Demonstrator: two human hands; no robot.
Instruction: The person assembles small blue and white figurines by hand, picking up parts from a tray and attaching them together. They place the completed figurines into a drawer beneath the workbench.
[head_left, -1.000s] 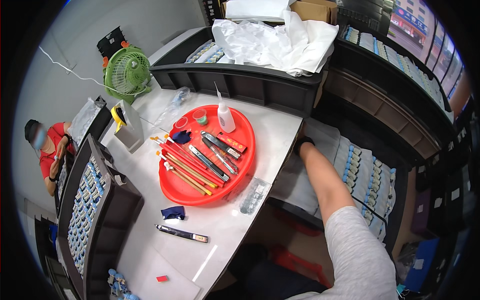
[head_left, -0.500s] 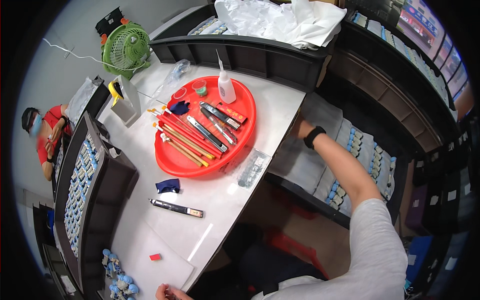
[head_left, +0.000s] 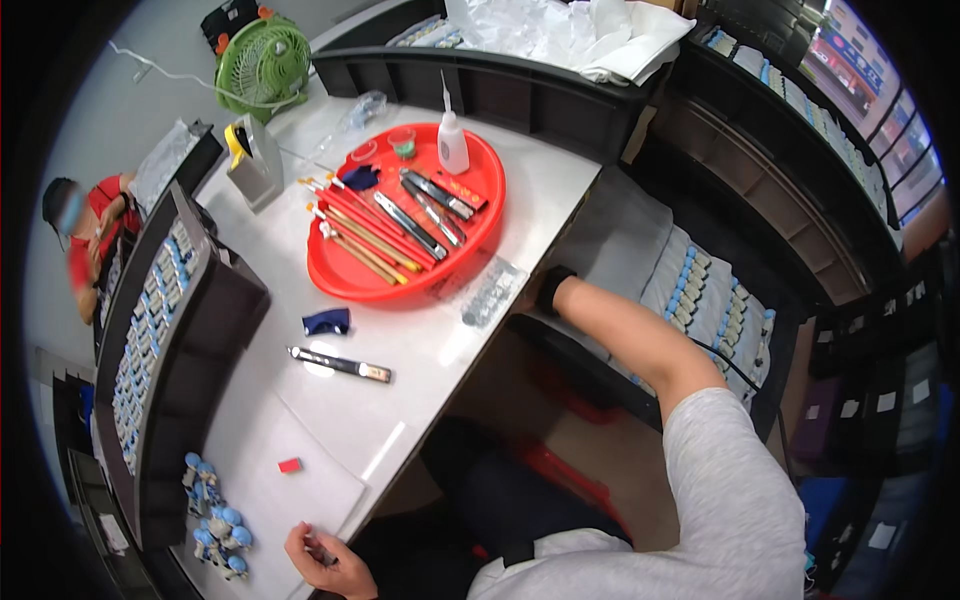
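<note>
My left hand (head_left: 335, 566) is at the near table edge, fingers curled inward; whatever they hold, if anything, is hidden. It lies beside a white sheet (head_left: 300, 500) bearing a small red block (head_left: 290, 466). Close to its left is a cluster of small blue-and-white figurines (head_left: 222, 530). My right arm reaches forward past the table's right edge, a dark band (head_left: 553, 286) round the wrist. Of my right hand (head_left: 533, 292) only a sliver shows by that edge, above the crate lined with grey foam sheet (head_left: 625, 225); its fingers are hidden. Rows of small blue-and-cream pieces (head_left: 690, 290) lie on that sheet.
A red tray (head_left: 330, 285) carries brushes, cutter knives and a white squeeze bottle (head_left: 453, 145). A dark-bodied knife (head_left: 340, 364) and a navy cloth piece (head_left: 326, 321) lie nearer. Left stand a crate of figurines (head_left: 150, 340), a tape dispenser (head_left: 258, 175) and a green fan (head_left: 262, 65). A co-worker (head_left: 95, 225) sits beyond.
My right hand has drawn back left and nearer, from over the lined crate to the table edge. My left hand has come further into view. The whole view has shifted slightly.
</note>
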